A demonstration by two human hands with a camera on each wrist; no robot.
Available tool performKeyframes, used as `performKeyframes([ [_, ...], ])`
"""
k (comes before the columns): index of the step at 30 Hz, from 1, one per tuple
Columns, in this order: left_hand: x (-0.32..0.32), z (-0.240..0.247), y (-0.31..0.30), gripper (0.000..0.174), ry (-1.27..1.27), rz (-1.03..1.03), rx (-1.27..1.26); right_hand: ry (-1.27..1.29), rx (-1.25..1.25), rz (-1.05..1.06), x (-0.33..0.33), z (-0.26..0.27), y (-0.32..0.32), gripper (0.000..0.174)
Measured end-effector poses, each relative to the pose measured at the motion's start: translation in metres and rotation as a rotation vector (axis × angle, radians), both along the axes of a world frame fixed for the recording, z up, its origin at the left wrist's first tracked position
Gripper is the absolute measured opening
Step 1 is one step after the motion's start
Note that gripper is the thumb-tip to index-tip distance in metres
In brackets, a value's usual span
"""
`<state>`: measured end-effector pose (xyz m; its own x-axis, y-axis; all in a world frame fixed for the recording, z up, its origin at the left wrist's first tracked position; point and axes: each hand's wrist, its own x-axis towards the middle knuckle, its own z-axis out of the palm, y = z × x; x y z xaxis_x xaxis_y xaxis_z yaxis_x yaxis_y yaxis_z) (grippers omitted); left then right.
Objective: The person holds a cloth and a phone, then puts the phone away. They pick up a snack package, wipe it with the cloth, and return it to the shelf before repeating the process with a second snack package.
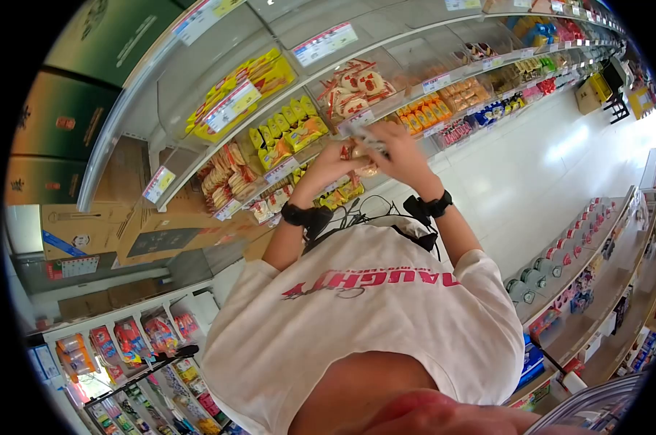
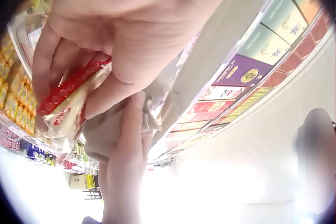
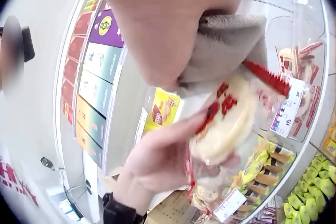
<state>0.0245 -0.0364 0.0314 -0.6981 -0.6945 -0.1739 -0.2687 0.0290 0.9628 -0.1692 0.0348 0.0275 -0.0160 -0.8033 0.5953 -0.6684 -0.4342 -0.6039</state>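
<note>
In front of the shelf bins, my left hand point(image 1: 329, 165) grips a round, cream-coloured packaged pastry point(image 3: 231, 121) in a clear wrapper with red print and a red serrated edge. A grey cloth point(image 3: 226, 50) is bunched in my right hand point(image 1: 406, 156), its fingers curled round it. The cloth lies against the upper end of the wrapper in the right wrist view. In the left wrist view, my left thumb and fingers pinch the wrapper, with the cloth close beside it. Similar red-and-white packages point(image 1: 357, 90) fill a clear bin just beyond my hands.
Other bins hold yellow packets point(image 1: 292, 130), orange packets point(image 1: 424, 116) and red-and-white packets point(image 1: 226, 177). Price labels point(image 1: 232, 105) line the shelf edges. Cardboard boxes point(image 1: 85, 228) stand at the left. Across the pale floor point(image 1: 480, 167) on the right, another shelf holds lidded jars point(image 1: 553, 257).
</note>
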Motion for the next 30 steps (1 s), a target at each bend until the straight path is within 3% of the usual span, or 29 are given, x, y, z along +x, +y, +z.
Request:
performKeyframes([
  [1,-0.012,-0.002,-0.003,0.023,0.021,0.048,-0.127,0.037,0.014,0.037,0.0,-0.002,0.0,0.035],
  [5,-0.032,0.008,-0.024,0.028,-0.11,-0.084,0.099,0.026,-0.019,0.056,-0.029,-0.016,-0.005,0.032],
  [8,-0.038,-0.009,-0.036,0.029,-0.062,-0.077,0.121,-0.295,0.34,0.139,-0.055,-0.032,0.001,0.031],
  [11,-0.054,-0.001,-0.039,0.034,0.089,0.157,0.079,-0.565,0.397,-0.088,-0.082,-0.078,-0.024,0.031],
  [12,-0.058,-0.004,-0.045,0.036,0.141,0.224,0.057,-0.551,0.454,-0.222,-0.085,-0.06,-0.027,0.031],
  [14,-0.066,-0.014,-0.055,0.036,0.178,0.351,0.044,-0.511,0.229,-0.254,-0.08,-0.066,-0.046,0.031],
  [17,-0.074,-0.031,-0.062,0.032,0.351,0.321,0.415,-0.105,-0.051,-0.21,-0.062,-0.056,-0.059,0.036],
  [18,-0.08,-0.031,-0.06,0.029,0.322,0.326,0.425,0.088,-0.138,-0.178,-0.055,-0.05,-0.062,0.039],
  [21,-0.076,-0.04,-0.071,0.034,0.431,0.452,0.674,0.01,-0.021,-0.087,-0.033,-0.055,-0.064,0.041],
  [25,-0.067,-0.048,-0.077,0.039,0.483,0.467,0.647,0.149,-0.027,0.034,-0.028,-0.056,-0.06,0.04],
  [30,-0.074,-0.06,-0.1,0.051,0.649,0.472,0.531,0.119,-0.02,0.045,-0.029,-0.06,-0.089,0.041],
])
